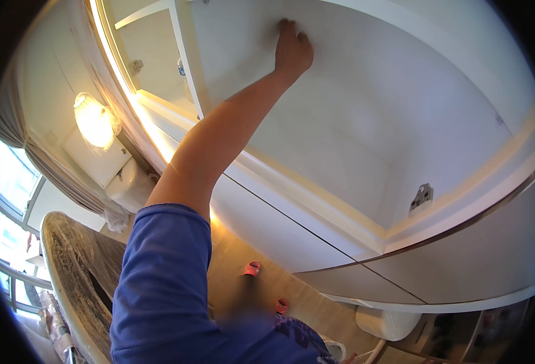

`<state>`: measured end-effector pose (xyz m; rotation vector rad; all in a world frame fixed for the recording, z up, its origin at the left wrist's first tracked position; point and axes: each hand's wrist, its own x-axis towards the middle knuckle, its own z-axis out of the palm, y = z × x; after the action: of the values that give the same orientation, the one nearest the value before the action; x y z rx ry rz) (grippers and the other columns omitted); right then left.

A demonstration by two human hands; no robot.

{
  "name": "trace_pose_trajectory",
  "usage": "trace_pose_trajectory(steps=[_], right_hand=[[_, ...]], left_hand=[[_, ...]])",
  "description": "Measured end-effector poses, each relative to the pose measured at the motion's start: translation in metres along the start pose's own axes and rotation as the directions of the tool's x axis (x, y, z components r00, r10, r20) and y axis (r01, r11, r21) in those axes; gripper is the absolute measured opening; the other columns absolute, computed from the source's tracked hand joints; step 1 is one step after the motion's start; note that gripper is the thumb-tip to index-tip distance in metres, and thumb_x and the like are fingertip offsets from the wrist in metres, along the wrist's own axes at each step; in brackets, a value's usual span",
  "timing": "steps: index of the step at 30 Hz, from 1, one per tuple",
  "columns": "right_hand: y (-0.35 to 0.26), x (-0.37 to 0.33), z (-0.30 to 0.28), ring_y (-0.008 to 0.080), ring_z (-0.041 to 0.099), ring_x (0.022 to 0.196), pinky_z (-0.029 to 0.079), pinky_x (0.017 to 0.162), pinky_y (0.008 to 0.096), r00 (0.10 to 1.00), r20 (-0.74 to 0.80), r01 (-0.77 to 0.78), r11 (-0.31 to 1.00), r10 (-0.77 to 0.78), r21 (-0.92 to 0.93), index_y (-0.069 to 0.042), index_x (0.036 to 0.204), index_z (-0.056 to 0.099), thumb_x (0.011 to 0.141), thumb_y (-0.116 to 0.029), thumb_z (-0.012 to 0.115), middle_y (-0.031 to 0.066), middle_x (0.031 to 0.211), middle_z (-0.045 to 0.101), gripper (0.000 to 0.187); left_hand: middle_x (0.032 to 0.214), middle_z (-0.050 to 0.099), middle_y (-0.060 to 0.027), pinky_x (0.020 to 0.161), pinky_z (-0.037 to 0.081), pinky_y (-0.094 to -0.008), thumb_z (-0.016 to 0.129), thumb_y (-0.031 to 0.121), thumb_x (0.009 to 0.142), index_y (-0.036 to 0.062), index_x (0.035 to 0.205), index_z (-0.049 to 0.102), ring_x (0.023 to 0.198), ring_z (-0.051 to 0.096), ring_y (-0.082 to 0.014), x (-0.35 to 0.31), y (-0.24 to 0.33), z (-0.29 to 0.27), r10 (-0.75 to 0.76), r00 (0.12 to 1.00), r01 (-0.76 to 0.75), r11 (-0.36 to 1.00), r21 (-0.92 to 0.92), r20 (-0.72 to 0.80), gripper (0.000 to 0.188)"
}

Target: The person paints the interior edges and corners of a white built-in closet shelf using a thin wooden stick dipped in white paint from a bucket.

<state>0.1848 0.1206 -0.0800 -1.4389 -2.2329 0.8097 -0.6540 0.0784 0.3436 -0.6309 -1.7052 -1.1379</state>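
My left hand [294,51] reaches up into a white open cabinet [340,139], at the end of my bare forearm and blue sleeve. Its fingers are bent and pressed together against the pale inner panel, with the thumb on the right side. A dark shadow lies around the fingertips. Whatever the fingers may hold is hidden from this side. My right hand does not show clearly anywhere.
A metal hinge plate [422,197] sits at the cabinet's lower right. A small bottle [181,68] stands in the left compartment. Below are closed white fronts [279,224]. A lit lamp [96,121] and dark-topped table [76,273] are left; orange footwear [253,267] is on the floor.
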Motion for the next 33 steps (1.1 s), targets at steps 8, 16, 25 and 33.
trace_pose_trajectory(steps=[8, 16, 25, 33], right_hand=[[-0.002, 0.010, 0.023, 0.0436, 0.044, 0.148, 0.039, 0.122, 0.0482, 0.985, 0.110, 0.131, 0.991, -0.133, 0.031, -0.004, 0.157, 0.042, 0.081, 0.010, 0.058, 0.0283, 0.159, 0.044, 0.079], [-0.014, 0.010, 0.043, 0.0442, 0.045, 0.147, 0.039, 0.121, 0.0479, 0.951, 0.152, 0.260, 0.963, -0.268, 0.071, -0.004, 0.156, 0.043, 0.080, 0.011, 0.057, 0.0280, 0.158, 0.046, 0.079], [-0.026, -0.004, 0.063, 0.0434, 0.049, 0.144, 0.042, 0.119, 0.0458, 0.987, 0.073, 0.132, 0.985, -0.140, 0.112, -0.003, 0.152, 0.048, 0.078, 0.013, 0.055, 0.0291, 0.154, 0.050, 0.076], [-0.011, 0.003, 0.066, 0.0429, 0.047, 0.146, 0.041, 0.120, 0.0458, 0.995, 0.052, 0.081, 0.994, -0.085, 0.072, 0.000, 0.150, 0.049, 0.079, 0.016, 0.052, 0.0295, 0.156, 0.048, 0.073]], left_hand=[[0.134, 0.061, -0.0310, 0.102, 0.052, -0.0503, 0.053, 0.027, 0.103, -0.0075, 0.133, 0.057, 0.117, 0.065, -0.0453, -0.031, 0.020, -0.072, -0.636, 0.334, 0.672, 0.678, 0.298, 0.696, 0.046], [0.160, 0.044, -0.0217, 0.125, 0.026, -0.0507, 0.053, 0.013, 0.093, -0.0055, 0.147, 0.051, 0.149, 0.040, -0.0345, 0.041, 0.022, -0.099, 0.165, 0.645, -0.764, 0.181, 0.620, 0.746, 0.058], [0.167, 0.034, -0.0220, 0.127, 0.019, -0.0506, 0.042, 0.044, 0.109, -0.0097, 0.157, 0.036, 0.154, 0.031, -0.0374, 0.007, 0.008, -0.102, -0.004, 0.518, -0.836, -0.216, 0.505, 0.856, 0.072], [0.161, 0.044, -0.0221, 0.114, 0.032, -0.0454, 0.046, 0.042, 0.108, -0.0080, 0.146, 0.054, 0.146, 0.040, -0.0348, 0.052, 0.041, -0.109, 0.029, 0.617, -0.758, -0.246, 0.604, 0.787, 0.063]])
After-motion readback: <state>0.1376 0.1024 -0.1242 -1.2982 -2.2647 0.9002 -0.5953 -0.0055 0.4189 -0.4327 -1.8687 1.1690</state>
